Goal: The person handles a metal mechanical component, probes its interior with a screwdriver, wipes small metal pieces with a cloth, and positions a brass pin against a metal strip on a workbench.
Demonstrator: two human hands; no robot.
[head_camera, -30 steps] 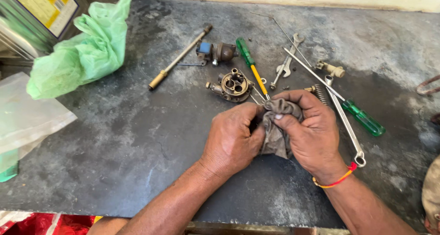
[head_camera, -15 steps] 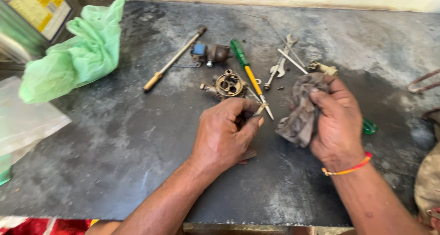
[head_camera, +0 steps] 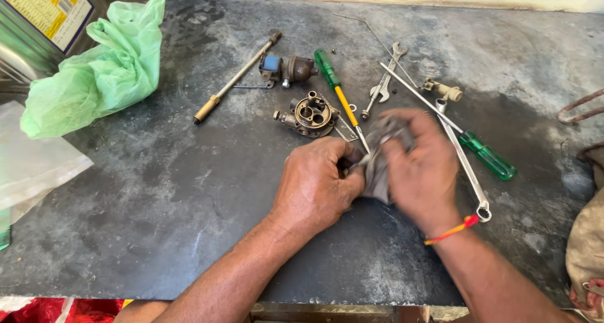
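My left hand (head_camera: 318, 184) is closed around a small part that its fingers hide. My right hand (head_camera: 420, 165), blurred with motion, grips a dirty grey rag (head_camera: 379, 164) pressed against the left hand's fingers. A red and yellow thread band (head_camera: 450, 231) circles my right wrist. Just beyond my hands lie a brass carburettor body (head_camera: 309, 114) and a green-handled screwdriver with a yellow shaft (head_camera: 338, 90).
On the dark worktop (head_camera: 189, 197) lie a long brass-tipped rod (head_camera: 236, 77), a valve part with a blue cap (head_camera: 286, 69), a small spanner (head_camera: 385, 84), a long ring spanner (head_camera: 462, 162), another green-handled screwdriver (head_camera: 487, 156). A green plastic bag (head_camera: 100, 71) and a tin (head_camera: 44, 21) sit far left.
My right hand swung out to the right with the rag, then came back against my left hand. The left hand stayed closed over the small part.
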